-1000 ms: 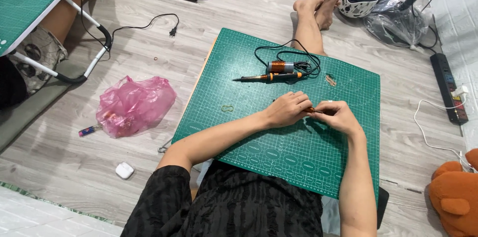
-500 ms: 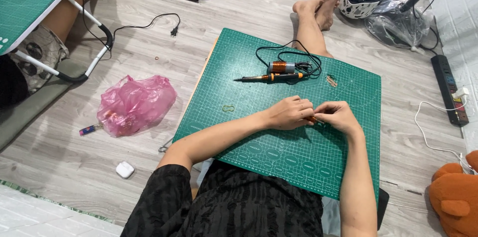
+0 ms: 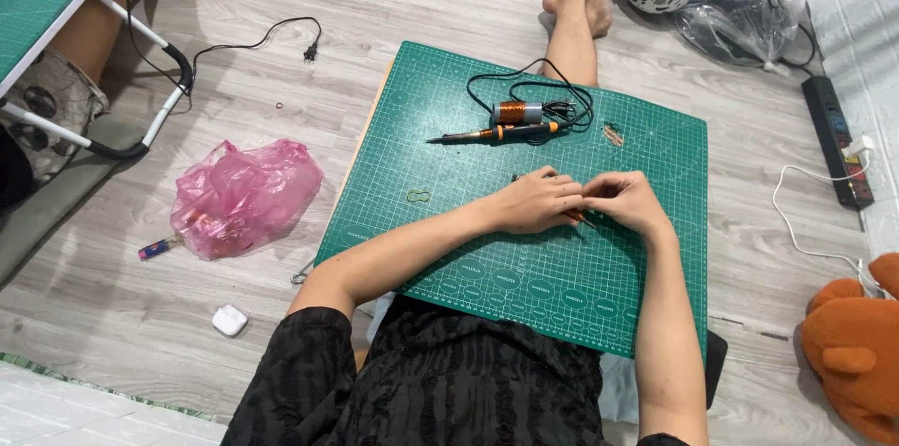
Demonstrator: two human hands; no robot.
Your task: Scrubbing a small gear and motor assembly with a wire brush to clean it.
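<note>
Fingertips of both hands meet over a thin orange-tipped piece (image 3: 573,215), too small to identify, near the middle of the green cutting mat (image 3: 449,109): the left hand (image 3: 538,201) curls its fingers down onto it, the right hand (image 3: 626,200) pinches it from the other side. Toward the mat's far edge lie a soldering iron (image 3: 496,134) and a copper wire spool (image 3: 517,111). A pink plastic bag (image 3: 245,195) sits on the floor off the mat's left edge.
</note>
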